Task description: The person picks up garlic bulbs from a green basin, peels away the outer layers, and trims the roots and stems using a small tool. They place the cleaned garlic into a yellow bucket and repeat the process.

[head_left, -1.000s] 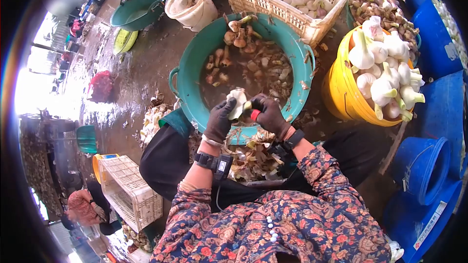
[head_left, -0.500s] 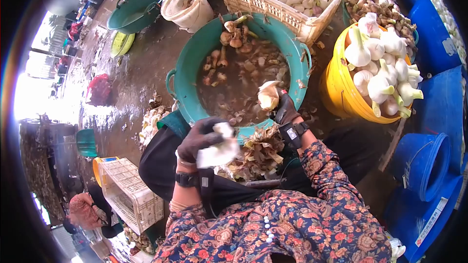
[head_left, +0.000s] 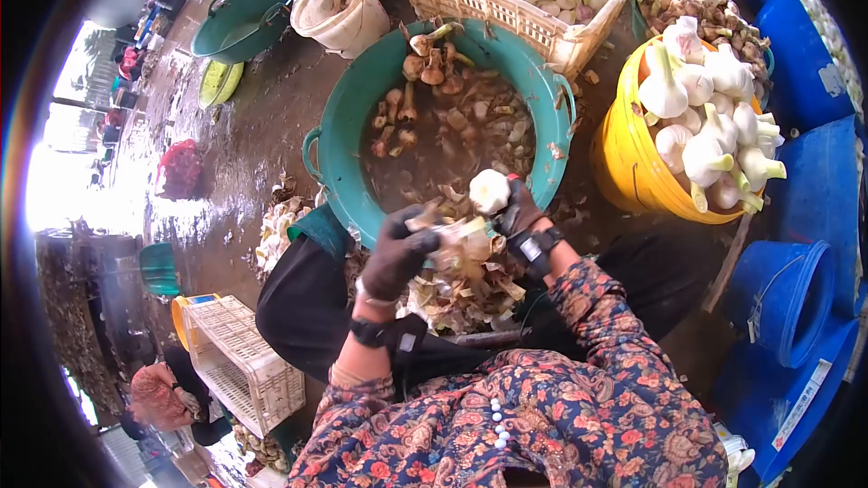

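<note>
My right hand (head_left: pixel 523 213), in a dark glove, is closed around a white garlic bulb (head_left: pixel 489 192), whose flat end shows. Close by on the left, my gloved left hand (head_left: pixel 398 251) has its fingers closed on pale, papery garlic skin (head_left: pixel 449 233), blurred by motion. Both hands are above the near rim of a green tub (head_left: pixel 336 163). Brown water (head_left: pixel 389 183) in the tub carries unpeeled garlic bulbs (head_left: pixel 432 70) and loose skins. Below my hands lies a heap of garlic peelings (head_left: pixel 470 300).
A yellow bucket (head_left: pixel 618 158) heaped with white garlic bulbs stands on the right. Beyond the tub are a crate (head_left: pixel 506 4) of garlic and a white bucket (head_left: pixel 348 23). Blue containers (head_left: pixel 779 303) line the right side. Another person (head_left: pixel 167 393) is at lower left, beside an upturned crate (head_left: pixel 244 361).
The bulb in my right hand has turned from a tan, skin-covered side to a white flat end. My left hand has moved right and up, toward the bulb, with loose skin trailing from its fingers.
</note>
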A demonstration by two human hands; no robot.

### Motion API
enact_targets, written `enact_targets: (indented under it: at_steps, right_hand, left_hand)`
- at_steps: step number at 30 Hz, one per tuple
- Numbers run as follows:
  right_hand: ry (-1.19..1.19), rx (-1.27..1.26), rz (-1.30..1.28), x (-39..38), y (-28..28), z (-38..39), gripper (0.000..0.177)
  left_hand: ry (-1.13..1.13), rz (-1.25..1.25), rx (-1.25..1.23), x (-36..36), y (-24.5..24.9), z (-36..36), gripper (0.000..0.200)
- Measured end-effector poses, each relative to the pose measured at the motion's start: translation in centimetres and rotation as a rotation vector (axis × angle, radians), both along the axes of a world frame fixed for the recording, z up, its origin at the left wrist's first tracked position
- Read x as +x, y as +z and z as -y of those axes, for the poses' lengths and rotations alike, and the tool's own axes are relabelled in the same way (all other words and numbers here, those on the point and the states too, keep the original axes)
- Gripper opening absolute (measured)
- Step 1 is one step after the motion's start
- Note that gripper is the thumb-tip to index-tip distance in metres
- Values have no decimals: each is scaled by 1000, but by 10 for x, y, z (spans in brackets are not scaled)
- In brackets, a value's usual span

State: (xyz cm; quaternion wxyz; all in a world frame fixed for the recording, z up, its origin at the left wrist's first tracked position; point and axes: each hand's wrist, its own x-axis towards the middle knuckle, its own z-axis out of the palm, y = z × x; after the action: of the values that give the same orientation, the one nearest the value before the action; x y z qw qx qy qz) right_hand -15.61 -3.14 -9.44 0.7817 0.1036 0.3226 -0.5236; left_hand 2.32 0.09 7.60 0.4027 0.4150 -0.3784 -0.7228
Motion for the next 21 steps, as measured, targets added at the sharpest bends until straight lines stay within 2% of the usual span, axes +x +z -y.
enact_targets:
  at_steps: [1, 2, 3, 4, 6, 7, 8, 10, 11, 13, 14, 15, 16, 18, 19, 20, 21]
  right_hand:
    - [-60, -78, -41, -6, -8, -2, 39]
    - [-78, -26, -31, -9, -10, -3, 41]
    - [-42, -194, -187, -6, -23, 0, 40]
    - [-10, -367, -342, -3, -40, 5, 41]
    - [110, -72, -3, -3, -21, 14, 38]
    - [128, -61, -77, 0, -5, 11, 36]
    - [125, -59, -74, 4, -2, 6, 36]
    - [50, -73, -261, 11, 4, 1, 35]
    - [18, -63, -384, 18, 18, -1, 35]
    - [14, -51, -366, 24, 25, -1, 36]
    - [3, -36, -346, 26, 31, -2, 36]
    - [62, -213, -137, 21, 36, -5, 40]
    - [46, -445, -255, 19, 41, -7, 43]
    - [154, -280, 437, 3, -13, -6, 44]
    - [214, -336, 583, -1, -23, -6, 43]
    - [221, -333, 583, -1, -18, -7, 43]
    - [202, -280, 549, 0, -12, -9, 43]
  left_hand:
    - [-51, 50, 4, 9, 14, 1, 27]
    - [-95, 98, 7, 19, 27, 1, 30]
    - [-248, 414, -22, 25, 33, 12, 26]
    - [-262, 575, -91, 22, 17, 14, 24]
    - [-273, 1048, -580, 24, -17, 14, 26]
    - [-224, 1063, -447, 13, -14, 16, 32]
    - [-228, 1065, -446, 4, -15, 17, 32]
    - [-166, 1102, -280, -15, -19, 21, 37]
    - [-88, 1004, -285, -23, -36, 22, 37]
    - [15, 780, -225, -35, -48, 25, 35]
    - [10, 780, -225, -33, -46, 25, 35]
    - [-6, 502, -57, -28, -44, 24, 33]
    - [-17, 222, 108, -25, -41, 23, 32]
    - [202, -278, 238, -18, -17, 11, 25]
    - [195, 90, -212, -6, -32, 12, 25]
    - [184, 461, -659, -1, -24, 16, 24]
    - [35, 108, -5, 13, -11, 28, 25]
